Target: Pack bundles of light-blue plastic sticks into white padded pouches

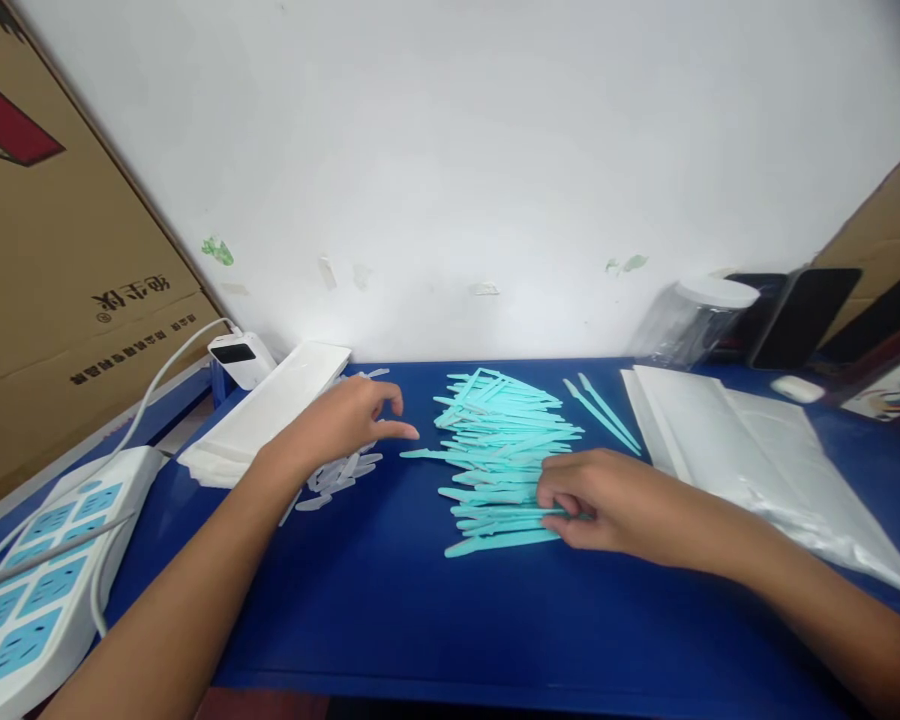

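Note:
A heap of several turquoise eyebrow razors [495,440] lies in the middle of the blue table, mostly side by side. My right hand [589,497] is at the heap's right edge, thumb and fingers curled around the handle end of an eyebrow razor; the fingers partly hide the grip. Left of the heap, my left hand [360,415] hovers with thumb and forefinger apart and nothing between them. Beneath and beside it lie several small translucent plastic caps [337,475], partly covered by the hand. Two eyebrow razors [604,412] lie apart, behind my right hand.
White packets [270,400] lie at left, near a white device with a small screen [241,358] and a power strip [52,570]. At right are white plastic bags [757,460], a clear lidded jar [690,320] and a phone [806,315]. A wall closes off the back.

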{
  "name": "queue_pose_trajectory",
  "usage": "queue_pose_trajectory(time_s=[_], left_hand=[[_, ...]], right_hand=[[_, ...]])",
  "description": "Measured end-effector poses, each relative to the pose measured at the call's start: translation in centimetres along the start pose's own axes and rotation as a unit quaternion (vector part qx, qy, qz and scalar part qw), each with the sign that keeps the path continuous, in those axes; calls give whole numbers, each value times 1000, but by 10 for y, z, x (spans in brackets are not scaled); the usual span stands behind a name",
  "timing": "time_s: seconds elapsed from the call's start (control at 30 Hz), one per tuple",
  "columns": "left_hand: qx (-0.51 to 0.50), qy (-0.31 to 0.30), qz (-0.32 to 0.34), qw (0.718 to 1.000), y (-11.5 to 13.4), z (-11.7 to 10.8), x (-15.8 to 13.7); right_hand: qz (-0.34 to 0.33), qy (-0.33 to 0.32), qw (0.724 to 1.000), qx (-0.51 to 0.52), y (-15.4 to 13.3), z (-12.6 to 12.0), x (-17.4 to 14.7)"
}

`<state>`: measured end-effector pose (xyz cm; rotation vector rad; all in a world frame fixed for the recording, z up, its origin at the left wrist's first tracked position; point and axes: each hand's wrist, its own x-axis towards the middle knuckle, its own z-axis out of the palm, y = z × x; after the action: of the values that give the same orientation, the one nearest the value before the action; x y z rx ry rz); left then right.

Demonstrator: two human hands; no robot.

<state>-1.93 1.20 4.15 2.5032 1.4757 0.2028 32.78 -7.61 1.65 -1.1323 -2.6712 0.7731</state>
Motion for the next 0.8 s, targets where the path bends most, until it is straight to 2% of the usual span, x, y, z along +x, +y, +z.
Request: queue_pose_trajectory(time_s=[0.13, 0.23, 0.43, 0.57, 0.67, 0.8], left_hand=[[33, 52, -49, 997, -25, -10, 0], [53, 59, -64, 995, -37, -8, 2], [54, 57, -64, 995, -42, 1, 6], [36, 26, -62, 997, -43, 0, 6], [-1, -16, -55, 998, -45, -1, 4], [-26, -43, -64, 997, -46, 2, 2]], right_hand=[[0, -5, 1000, 24, 0, -5, 0], [1, 8, 999, 42, 2, -9, -1], [15, 116, 991, 62, 18, -19, 0], [52, 175, 980, 75, 29, -24, 1], [84, 191, 974, 82, 37, -23, 1], [97, 206, 968, 104, 42, -22, 3]])
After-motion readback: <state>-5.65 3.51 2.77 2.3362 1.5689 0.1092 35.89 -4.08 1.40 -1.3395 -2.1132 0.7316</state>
